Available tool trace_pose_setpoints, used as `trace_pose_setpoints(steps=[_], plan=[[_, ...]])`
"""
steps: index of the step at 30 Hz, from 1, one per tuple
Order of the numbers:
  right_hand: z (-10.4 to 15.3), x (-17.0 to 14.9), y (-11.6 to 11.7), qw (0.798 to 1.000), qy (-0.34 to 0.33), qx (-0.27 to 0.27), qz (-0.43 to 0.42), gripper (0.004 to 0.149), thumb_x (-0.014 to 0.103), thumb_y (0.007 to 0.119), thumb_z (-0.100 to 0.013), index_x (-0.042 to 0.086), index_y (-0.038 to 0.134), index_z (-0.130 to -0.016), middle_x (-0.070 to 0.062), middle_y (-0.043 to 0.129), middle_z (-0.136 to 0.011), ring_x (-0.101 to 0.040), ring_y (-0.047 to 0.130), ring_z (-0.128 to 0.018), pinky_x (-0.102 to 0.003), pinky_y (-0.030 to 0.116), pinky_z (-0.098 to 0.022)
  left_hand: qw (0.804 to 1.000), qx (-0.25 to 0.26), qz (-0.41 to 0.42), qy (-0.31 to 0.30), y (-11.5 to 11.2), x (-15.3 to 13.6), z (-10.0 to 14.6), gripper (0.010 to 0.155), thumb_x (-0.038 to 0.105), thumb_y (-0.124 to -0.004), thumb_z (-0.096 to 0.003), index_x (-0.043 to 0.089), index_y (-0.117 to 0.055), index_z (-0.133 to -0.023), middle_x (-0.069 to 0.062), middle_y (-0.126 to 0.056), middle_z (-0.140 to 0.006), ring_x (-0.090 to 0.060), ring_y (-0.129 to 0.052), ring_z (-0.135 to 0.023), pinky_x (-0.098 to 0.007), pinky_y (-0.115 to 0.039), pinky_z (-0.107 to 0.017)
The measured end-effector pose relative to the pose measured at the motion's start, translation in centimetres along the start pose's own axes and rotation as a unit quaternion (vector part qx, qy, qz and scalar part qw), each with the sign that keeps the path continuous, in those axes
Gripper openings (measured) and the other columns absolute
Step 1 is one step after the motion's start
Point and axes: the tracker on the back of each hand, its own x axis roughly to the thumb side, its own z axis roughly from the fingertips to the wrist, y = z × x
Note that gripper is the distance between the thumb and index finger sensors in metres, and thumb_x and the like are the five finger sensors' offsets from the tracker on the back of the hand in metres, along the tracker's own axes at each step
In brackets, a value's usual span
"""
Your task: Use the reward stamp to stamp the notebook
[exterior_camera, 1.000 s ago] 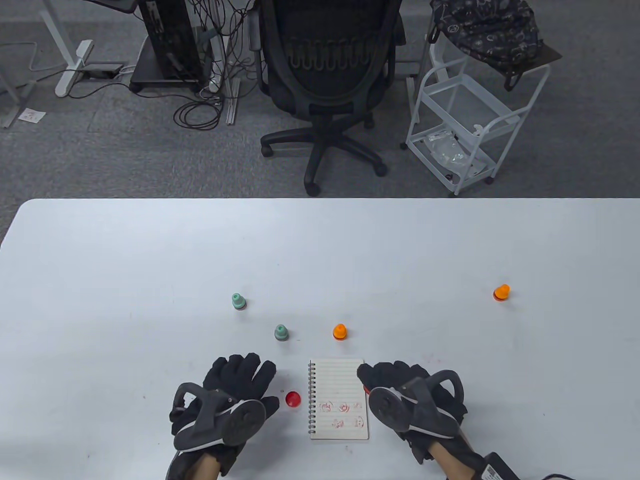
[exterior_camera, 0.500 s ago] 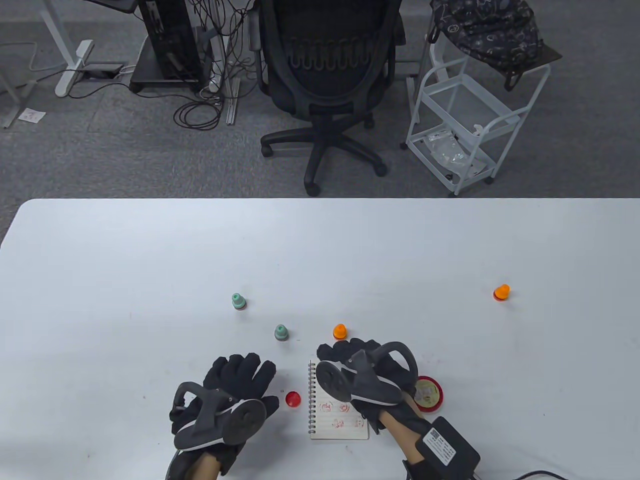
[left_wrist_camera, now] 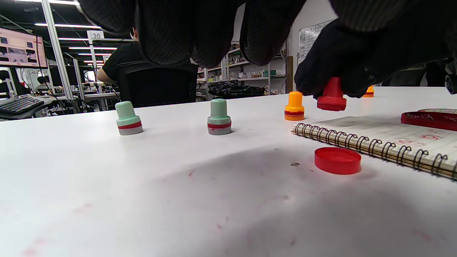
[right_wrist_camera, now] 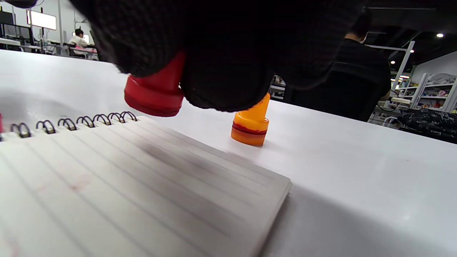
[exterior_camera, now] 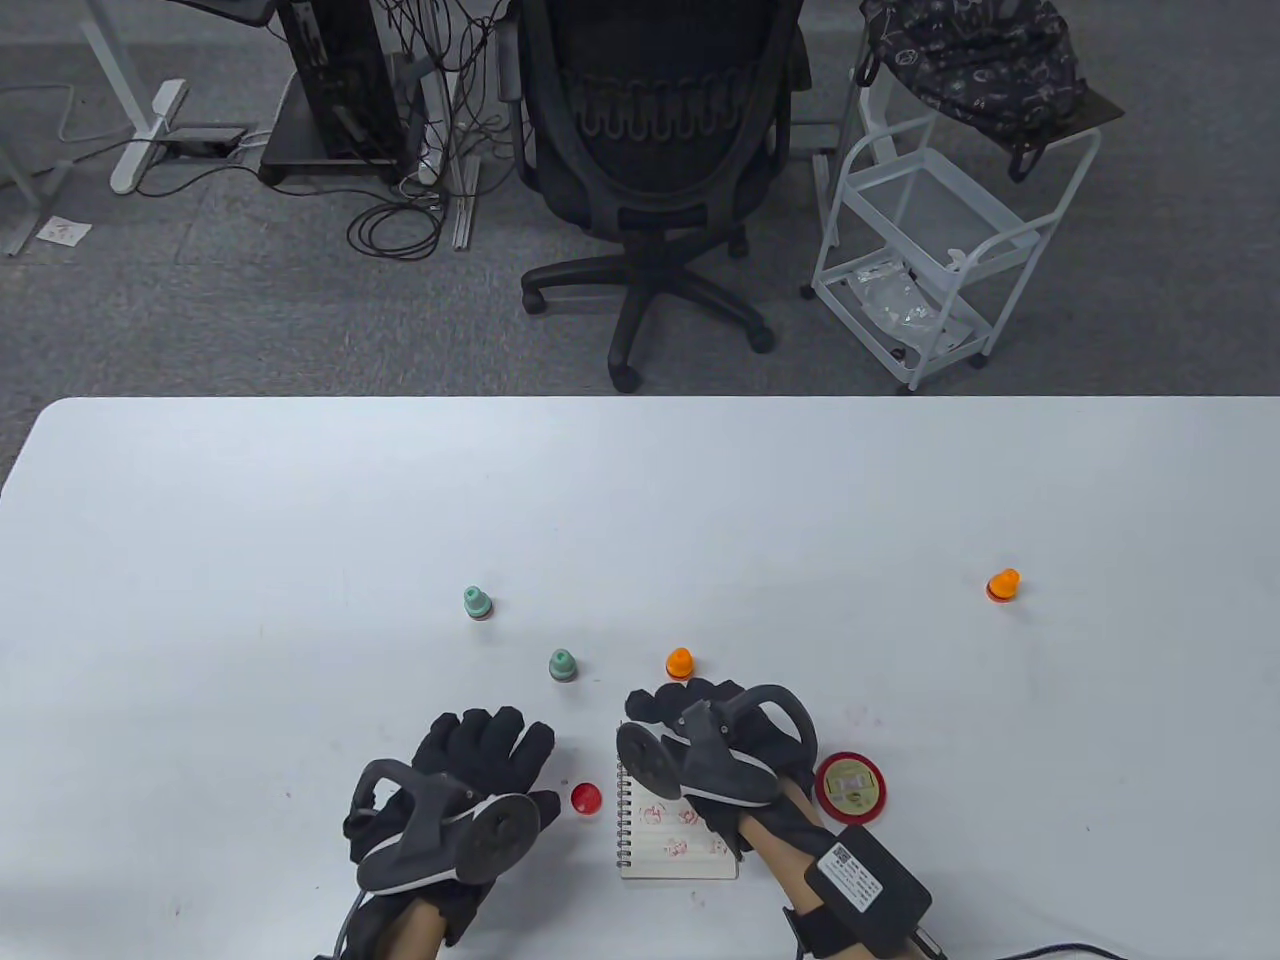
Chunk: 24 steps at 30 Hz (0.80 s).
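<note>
A spiral notebook [exterior_camera: 690, 850] lies open near the table's front edge, with red stamp prints on its lower lines; it also shows in the right wrist view [right_wrist_camera: 107, 185] and the left wrist view [left_wrist_camera: 392, 137]. My right hand [exterior_camera: 690, 715] grips a red stamp [right_wrist_camera: 155, 94] and holds it a little above the notebook's top left corner; the stamp also shows in the left wrist view [left_wrist_camera: 332, 98]. My left hand [exterior_camera: 480, 745] rests flat on the table left of the notebook, holding nothing. A red stamp cap [exterior_camera: 586, 797] lies between the left hand and the notebook.
A round red ink pad [exterior_camera: 850, 787] lies right of the notebook. Two green stamps [exterior_camera: 476, 602] [exterior_camera: 563, 665] and an orange stamp [exterior_camera: 679, 662] stand just beyond the hands. Another orange stamp [exterior_camera: 1002, 585] stands far right.
My right hand moved left from the ink pad to above the notebook's top, uncovering the pad. The left hand barely shifted.
</note>
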Motion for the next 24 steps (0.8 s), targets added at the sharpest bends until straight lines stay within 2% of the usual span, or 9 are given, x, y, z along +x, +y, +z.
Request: trace_pose_setpoints(steps=[24], plan=[[-0.6, 1.5, 1.2, 0.999, -0.011, 0.017, 0.036, 0.049, 0.032, 0.081, -0.033, 0.034, 0.076, -0.082, 0.005, 0.091, -0.08, -0.01, 0.099, -0.051, -0.029, 0.087, -0.041, 1.0, -0.003, -0.002, -0.001, 0.0, 0.0, 0.0, 0.067, 0.054, -0.067, -0.0528, 0.016, -0.073, -0.108, -0.019, -0.069, -0.111, -0.053, -0.071, -0.094, -0.068, -0.057, -0.068]])
